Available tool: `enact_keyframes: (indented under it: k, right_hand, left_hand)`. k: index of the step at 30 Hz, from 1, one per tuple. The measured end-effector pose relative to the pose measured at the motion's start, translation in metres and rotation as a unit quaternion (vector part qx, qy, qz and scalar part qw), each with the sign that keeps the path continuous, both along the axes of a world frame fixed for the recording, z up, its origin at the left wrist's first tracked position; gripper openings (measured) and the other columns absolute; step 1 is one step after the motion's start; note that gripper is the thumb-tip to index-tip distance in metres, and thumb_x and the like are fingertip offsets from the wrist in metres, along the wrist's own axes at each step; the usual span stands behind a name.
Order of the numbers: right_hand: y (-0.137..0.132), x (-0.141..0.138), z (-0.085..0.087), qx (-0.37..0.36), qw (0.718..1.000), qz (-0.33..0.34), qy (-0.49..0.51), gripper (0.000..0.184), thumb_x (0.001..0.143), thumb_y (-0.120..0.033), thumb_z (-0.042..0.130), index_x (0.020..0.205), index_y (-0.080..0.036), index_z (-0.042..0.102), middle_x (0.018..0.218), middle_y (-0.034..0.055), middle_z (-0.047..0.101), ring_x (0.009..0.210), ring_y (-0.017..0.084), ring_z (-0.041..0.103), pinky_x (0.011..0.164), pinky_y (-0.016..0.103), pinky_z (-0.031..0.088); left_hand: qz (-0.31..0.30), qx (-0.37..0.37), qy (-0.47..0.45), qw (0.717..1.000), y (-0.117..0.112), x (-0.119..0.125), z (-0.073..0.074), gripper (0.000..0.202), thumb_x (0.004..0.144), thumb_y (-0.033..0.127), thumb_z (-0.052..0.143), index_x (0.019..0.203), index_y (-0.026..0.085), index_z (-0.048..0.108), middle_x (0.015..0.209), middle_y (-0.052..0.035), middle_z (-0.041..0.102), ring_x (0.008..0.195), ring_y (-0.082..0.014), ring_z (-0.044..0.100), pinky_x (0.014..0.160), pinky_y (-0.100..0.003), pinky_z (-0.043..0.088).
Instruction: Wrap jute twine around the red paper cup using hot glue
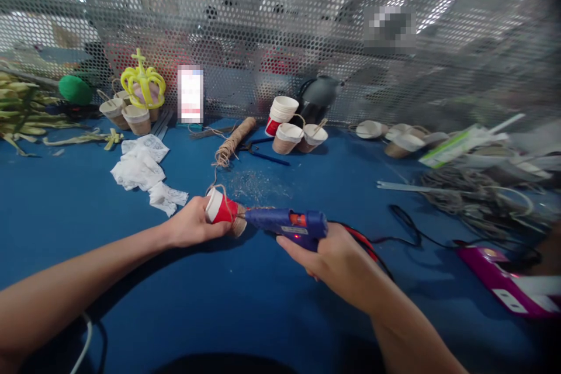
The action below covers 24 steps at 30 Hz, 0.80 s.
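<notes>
My left hand (197,222) is closed around a red and white paper cup (225,209), which lies tilted on its side. Twine covers the cup's bottom end, and a loose strand loops over its rim. In my right hand (333,254) is a blue hot glue gun (287,222) with a red light glowing on its side. The gun's nozzle points left and meets the twine-wrapped part of the cup; whether it touches I cannot tell. From the cup, the strand runs up to a roll of jute twine (236,139) lying behind it.
Twine-wrapped cups (287,139) stand near a stack of paper cups (284,110). Crumpled white tissues (140,166) lie left, pliers (267,155) beyond the twine. At right are a tangled cord pile (456,196) and a purple power strip (495,280). Perforated metal (245,41) borders the back.
</notes>
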State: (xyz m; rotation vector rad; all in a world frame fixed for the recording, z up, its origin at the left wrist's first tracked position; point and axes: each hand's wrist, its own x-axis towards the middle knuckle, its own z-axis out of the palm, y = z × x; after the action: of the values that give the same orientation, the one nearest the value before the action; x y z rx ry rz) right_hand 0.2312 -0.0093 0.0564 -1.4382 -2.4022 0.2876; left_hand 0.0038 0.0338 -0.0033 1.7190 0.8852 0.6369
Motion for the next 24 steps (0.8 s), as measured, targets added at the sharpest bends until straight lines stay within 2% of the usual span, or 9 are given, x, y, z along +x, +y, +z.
enact_keyframes:
  k: [6, 10, 15, 19, 24]
  right_hand:
    - [-0.001, -0.004, -0.002, -0.028, 0.997, -0.040, 0.054, 0.011, 0.072, -0.024, 0.055, 0.065, -0.019, 0.062, 0.053, 0.0010, 0.059, 0.050, 0.014, 0.057, 0.043, 0.023, 0.042]
    - [-0.003, -0.006, -0.003, -0.059, 0.991, -0.082, 0.083, 0.013, 0.071, -0.029, 0.057, 0.062, -0.020, 0.058, 0.046, -0.0015, 0.055, 0.050, 0.015, 0.058, 0.042, 0.023, 0.043]
    - [-0.001, -0.002, -0.008, -0.111, 0.984, -0.107, 0.091, 0.019, 0.071, -0.034, 0.055, 0.059, -0.020, 0.057, 0.037, -0.0038, 0.047, 0.038, 0.013, 0.051, 0.037, 0.023, 0.038]
    - [0.003, 0.003, -0.011, -0.196, 0.968, -0.129, 0.091, 0.019, 0.072, -0.033, 0.054, 0.061, -0.019, 0.060, 0.036, -0.0042, 0.046, 0.033, 0.010, 0.045, 0.036, 0.023, 0.034]
    - [0.009, -0.004, -0.004, -0.232, 0.956, -0.154, 0.095, 0.019, 0.071, -0.032, 0.053, 0.060, -0.017, 0.059, 0.035, -0.0050, 0.044, 0.031, 0.009, 0.042, 0.036, 0.022, 0.035]
  left_hand:
    - [0.002, -0.003, -0.006, 1.000, 0.000, 0.000, -0.001, 0.015, 0.073, 0.019, 0.052, 0.080, 0.009, 0.061, 0.071, -0.0032, 0.063, 0.058, -0.0087, 0.052, 0.053, -0.017, 0.042]
    - [0.003, -0.010, -0.006, 1.000, 0.000, 0.000, 0.002, 0.016, 0.073, 0.020, 0.052, 0.081, 0.009, 0.061, 0.074, -0.0043, 0.064, 0.061, -0.0098, 0.053, 0.056, -0.019, 0.043]
    - [0.006, -0.003, 0.003, 1.000, -0.001, 0.001, 0.003, 0.016, 0.072, 0.021, 0.052, 0.078, 0.009, 0.059, 0.068, -0.0023, 0.060, 0.058, -0.0092, 0.049, 0.053, -0.019, 0.041]
    - [0.009, 0.008, 0.014, 1.000, -0.002, 0.001, 0.002, 0.013, 0.071, 0.021, 0.052, 0.073, 0.009, 0.056, 0.061, 0.0007, 0.054, 0.052, -0.0073, 0.043, 0.048, -0.018, 0.036]
    - [0.019, 0.026, 0.027, 0.999, -0.003, 0.002, 0.000, 0.009, 0.070, 0.020, 0.052, 0.070, 0.011, 0.052, 0.056, 0.0038, 0.046, 0.049, -0.0061, 0.038, 0.044, -0.017, 0.032]
